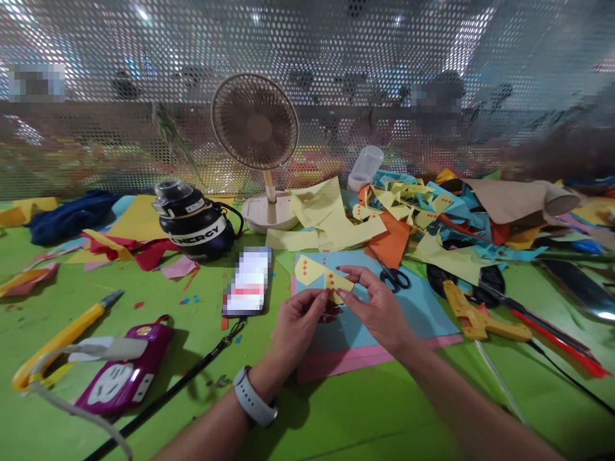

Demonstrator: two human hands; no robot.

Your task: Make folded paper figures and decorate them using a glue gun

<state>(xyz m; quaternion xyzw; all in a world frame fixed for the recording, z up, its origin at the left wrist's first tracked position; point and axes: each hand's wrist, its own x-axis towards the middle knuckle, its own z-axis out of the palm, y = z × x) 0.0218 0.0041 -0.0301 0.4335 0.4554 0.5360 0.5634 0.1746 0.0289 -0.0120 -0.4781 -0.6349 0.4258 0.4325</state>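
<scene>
Between both hands is a piece of yellow paper (311, 271) with small orange-red squares on it, held above the blue sheet (384, 320). My left hand (300, 320) pinches its lower edge between thumb and fingers; a watch with a pale band (255, 397) is on that wrist. My right hand (375, 304) grips the right end, thumb in front and fingers behind. Pink paper (355, 365) shows from under the blue sheet. Scissors with dark handles (396, 278) lie on the sheet just beyond my right hand.
A fan (262, 128), a dark jug (195, 221) and a phone (247, 282) stand or lie ahead. Yellow glue gun (473, 314) and second phone (579, 288) are right. Purple power strip (127, 365) and yellow-handled tool (72, 333) are left. Paper scraps (423, 205) pile up behind.
</scene>
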